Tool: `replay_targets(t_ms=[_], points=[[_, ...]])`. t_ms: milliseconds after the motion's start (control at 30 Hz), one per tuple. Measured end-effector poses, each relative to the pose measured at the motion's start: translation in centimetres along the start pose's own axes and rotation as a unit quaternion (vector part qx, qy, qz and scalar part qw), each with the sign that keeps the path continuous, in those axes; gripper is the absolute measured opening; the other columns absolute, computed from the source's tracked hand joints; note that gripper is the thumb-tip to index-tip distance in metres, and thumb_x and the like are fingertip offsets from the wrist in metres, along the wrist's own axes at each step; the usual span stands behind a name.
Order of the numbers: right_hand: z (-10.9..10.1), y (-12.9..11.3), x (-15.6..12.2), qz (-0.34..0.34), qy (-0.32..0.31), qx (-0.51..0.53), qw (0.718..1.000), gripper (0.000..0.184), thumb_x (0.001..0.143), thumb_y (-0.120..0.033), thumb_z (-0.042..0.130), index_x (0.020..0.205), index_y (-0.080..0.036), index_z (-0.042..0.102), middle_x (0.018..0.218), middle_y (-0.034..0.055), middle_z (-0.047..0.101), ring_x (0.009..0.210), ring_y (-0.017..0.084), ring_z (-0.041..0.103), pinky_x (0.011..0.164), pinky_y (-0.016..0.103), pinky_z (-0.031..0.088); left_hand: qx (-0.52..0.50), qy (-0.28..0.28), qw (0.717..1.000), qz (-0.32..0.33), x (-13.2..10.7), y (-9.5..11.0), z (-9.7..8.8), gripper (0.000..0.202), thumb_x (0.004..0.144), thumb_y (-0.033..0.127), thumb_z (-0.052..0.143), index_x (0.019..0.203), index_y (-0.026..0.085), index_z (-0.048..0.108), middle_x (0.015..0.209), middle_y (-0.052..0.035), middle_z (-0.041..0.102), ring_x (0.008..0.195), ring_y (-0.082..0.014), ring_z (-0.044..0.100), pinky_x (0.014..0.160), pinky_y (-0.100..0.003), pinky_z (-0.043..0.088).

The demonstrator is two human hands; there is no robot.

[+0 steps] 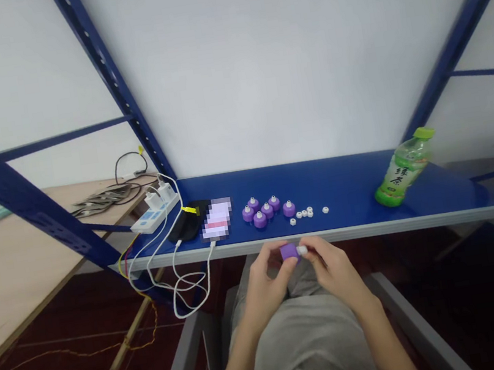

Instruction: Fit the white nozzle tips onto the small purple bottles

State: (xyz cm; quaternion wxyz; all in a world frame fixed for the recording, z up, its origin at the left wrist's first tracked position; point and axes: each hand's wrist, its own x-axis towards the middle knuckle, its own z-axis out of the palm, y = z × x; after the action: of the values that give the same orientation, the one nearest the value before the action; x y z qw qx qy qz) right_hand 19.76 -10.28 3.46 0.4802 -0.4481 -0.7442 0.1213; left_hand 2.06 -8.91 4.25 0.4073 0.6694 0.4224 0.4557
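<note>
My left hand (pixel 264 284) pinches a small purple cap-like part (pixel 289 252) just below the front edge of the blue shelf (pixel 343 180). My right hand (pixel 331 268) pinches a small white piece (pixel 302 251) pressed against that purple part's right side. Both hands are held over my lap. On the shelf above them stand several matching purple parts (pixel 264 208) in a cluster, and to their right lie several small white rings (pixel 306 213).
A green tea bottle (pixel 405 169) leans on the shelf at the right. At the left lie a black phone (pixel 190 220), a blurred device (pixel 217 219) and a white power strip (pixel 155 214) with hanging cables. Blue rack posts (pixel 113 81) flank the shelf. A wooden table (pixel 12 263) is to the left.
</note>
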Motion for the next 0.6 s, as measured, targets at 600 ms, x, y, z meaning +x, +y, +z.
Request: replay_targets(t_ms=[600], points=[[0.4,0.8,-0.2,0.031,0.025,0.023,0.999,0.015,0.099,-0.023,0.046,0.102,-0.022,0.061,0.089,0.0042,0.07,0.08,0.017,0.067,0.076,0.025,0.054,0.16,0.082,0.961,0.209,0.0,-1.6,0.8,0.023,0.089,0.034,0.066,0.107,0.022,0.061,0.109,-0.0096,0.07,0.101,-0.0229,0.069,0.09,-0.037,0.054]])
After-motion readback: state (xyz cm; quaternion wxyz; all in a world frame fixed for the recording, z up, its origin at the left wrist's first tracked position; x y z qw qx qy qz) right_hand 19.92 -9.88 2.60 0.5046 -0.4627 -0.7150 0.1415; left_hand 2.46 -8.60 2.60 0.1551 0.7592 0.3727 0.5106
